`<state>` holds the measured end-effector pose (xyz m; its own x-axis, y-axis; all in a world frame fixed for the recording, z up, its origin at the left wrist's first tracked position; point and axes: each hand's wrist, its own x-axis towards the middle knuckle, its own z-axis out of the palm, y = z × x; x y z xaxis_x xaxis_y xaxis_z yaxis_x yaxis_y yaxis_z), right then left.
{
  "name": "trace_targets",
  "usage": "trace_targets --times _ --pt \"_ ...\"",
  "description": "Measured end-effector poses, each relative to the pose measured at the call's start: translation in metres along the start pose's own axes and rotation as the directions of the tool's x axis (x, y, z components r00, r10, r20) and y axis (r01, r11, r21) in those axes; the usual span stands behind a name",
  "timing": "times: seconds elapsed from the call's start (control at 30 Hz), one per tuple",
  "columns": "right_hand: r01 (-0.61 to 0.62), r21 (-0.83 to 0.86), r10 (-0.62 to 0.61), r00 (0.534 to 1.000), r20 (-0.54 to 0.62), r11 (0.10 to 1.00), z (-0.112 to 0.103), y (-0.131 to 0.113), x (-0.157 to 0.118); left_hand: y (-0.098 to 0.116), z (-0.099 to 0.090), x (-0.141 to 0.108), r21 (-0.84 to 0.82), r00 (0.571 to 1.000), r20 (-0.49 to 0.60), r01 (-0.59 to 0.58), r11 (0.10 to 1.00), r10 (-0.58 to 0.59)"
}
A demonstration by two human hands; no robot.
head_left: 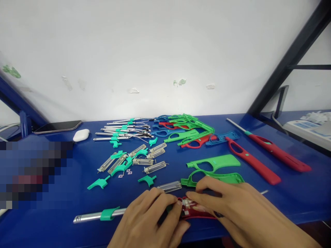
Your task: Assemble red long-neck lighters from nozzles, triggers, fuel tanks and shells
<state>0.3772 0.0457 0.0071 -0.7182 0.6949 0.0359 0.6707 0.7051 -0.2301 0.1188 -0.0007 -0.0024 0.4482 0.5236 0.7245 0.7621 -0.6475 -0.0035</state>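
Note:
At the table's front edge, a red lighter half-shell [199,214] lies open side up with clear and white parts inside it. My left hand [152,217] is closed on its left end, thumb and fingers pressed at the inner parts. From the other side my right hand [230,203] grips the shell, fingertips at the clear part; my palms and fingers hide much of it. A metal lighter barrel [89,217] with a teal piece [108,213] sticks out left of my left hand. Just beyond my hands lie a clear fuel tank [172,186] and a green half-shell [227,177].
Several clear tanks [155,167] and teal triggers [99,183] are scattered at centre left. Metal barrels [111,138] with wires lie behind, beside piled coloured shells [186,136]. A red lighter [279,151] lies right. A phone [58,126] and white earbud case [81,135] are back left.

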Motion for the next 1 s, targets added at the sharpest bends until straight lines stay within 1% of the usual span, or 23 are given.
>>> trace_targets --times 0.1,0.23,0.37,0.57,0.73,0.83,1.0 --pt "0.038 -0.023 -0.040 0.996 -0.078 0.999 0.004 0.002 -0.001 0.002 0.000 0.001 -0.006 1.000 -0.001 0.005 1.000 -0.005" --pt "0.102 -0.027 -0.104 0.990 -0.097 0.994 0.005 0.004 0.001 0.000 -0.001 0.000 -0.018 0.999 0.034 0.035 0.999 -0.034" --pt "0.100 -0.047 -0.106 0.984 -0.142 0.994 0.002 0.002 0.002 -0.002 0.000 -0.001 -0.022 0.999 0.024 0.036 0.999 -0.035" --pt "0.120 -0.035 -0.125 0.977 -0.174 0.992 -0.002 -0.002 0.006 0.001 -0.001 0.000 -0.025 0.999 0.044 0.027 0.999 -0.025" --pt "0.122 -0.030 -0.126 0.971 -0.201 0.992 -0.004 -0.002 0.008 0.002 -0.002 -0.001 0.011 1.000 0.022 0.021 1.000 -0.021" --pt "0.129 -0.040 -0.134 0.971 -0.195 0.991 -0.005 -0.002 0.007 0.001 -0.002 -0.002 0.031 1.000 0.013 0.010 0.999 -0.011" --pt "0.120 -0.050 -0.128 0.974 -0.189 0.991 -0.003 0.000 0.005 -0.001 -0.001 0.003 -0.034 1.000 0.027 0.007 0.999 -0.006"
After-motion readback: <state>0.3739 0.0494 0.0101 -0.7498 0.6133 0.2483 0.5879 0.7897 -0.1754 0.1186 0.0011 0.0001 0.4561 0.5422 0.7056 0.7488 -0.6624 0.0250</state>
